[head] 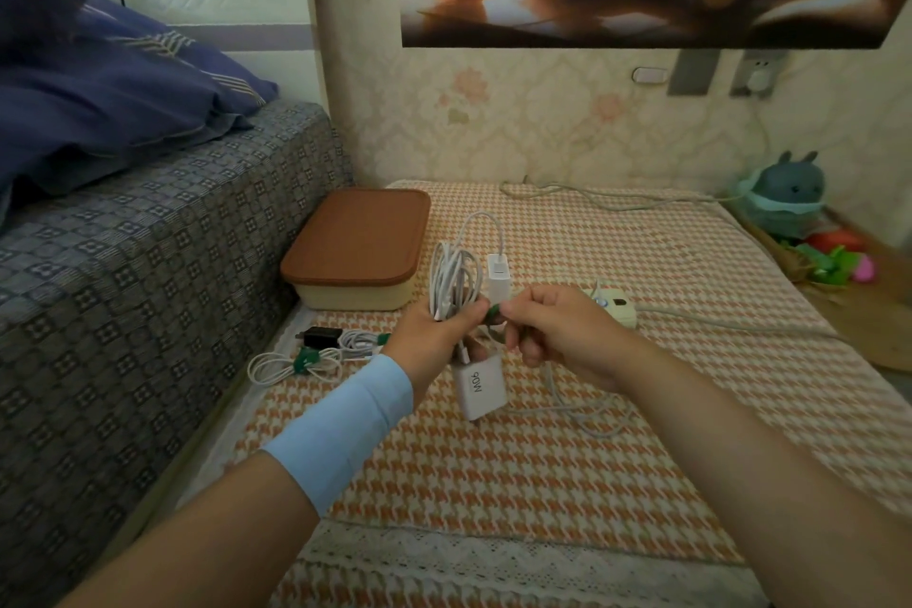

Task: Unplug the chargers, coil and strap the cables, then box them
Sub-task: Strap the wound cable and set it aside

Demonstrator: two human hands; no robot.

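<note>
Left hand grips coiled cable; right hand pinches green strap.

The only marking that can be read is "90W", printed in grey on the broad face of a white charger. The characters are turned on their side and upside down to the camera, as the charger hangs with its prongs pointing down. A second white charger behind it carries a small grey mark too faint to read, and any lettering on the power strip is too small to make out
</note>
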